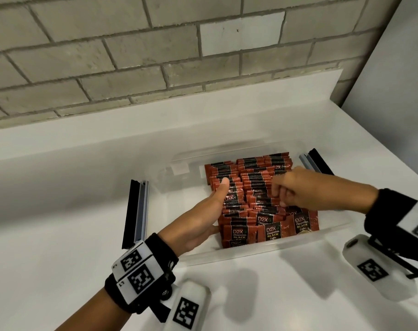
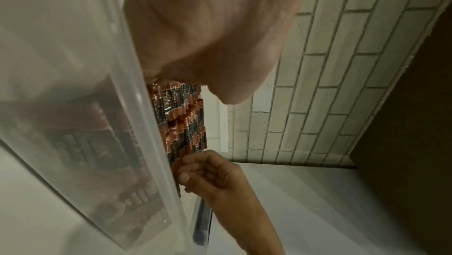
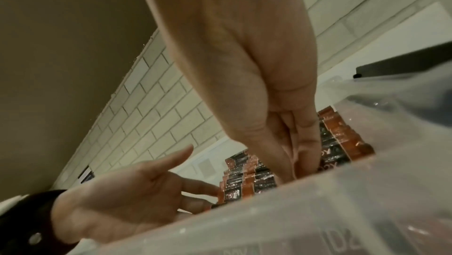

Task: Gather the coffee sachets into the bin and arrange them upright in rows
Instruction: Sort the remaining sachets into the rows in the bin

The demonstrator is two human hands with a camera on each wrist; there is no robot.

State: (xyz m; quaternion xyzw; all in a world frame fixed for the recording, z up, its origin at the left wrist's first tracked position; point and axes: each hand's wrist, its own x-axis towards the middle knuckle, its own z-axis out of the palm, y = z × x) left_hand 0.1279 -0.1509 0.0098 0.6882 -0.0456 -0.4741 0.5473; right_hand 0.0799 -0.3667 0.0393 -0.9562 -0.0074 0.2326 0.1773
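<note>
I brace the left flank of the coffee sachets (image 1: 251, 187) with my left hand (image 1: 203, 218): fingers straight and flat against the packets, thumb lying across their top edges, gripping nothing. My right hand (image 1: 296, 187) reaches in from the right with its fingers curled down into the rows, pinching what looks like a single sachet in the right-hand part of the stack; the right wrist view shows the fingertips (image 3: 303, 155) buried among the upper edges.

To do this well, I judge I should keep the left palm steady as a wall so the standing rows cannot fan out sideways, and use the right only to lift, square and slot one packet at a time, label facing the same way as its neighbours.

The sachets all sit inside the clear bin (image 1: 239, 255) on the white worktop (image 1: 83, 163), filling its right part; the left part is bare. The far rows stand upright; the nearest packets lean back, labels showing, and need straightening.
</note>
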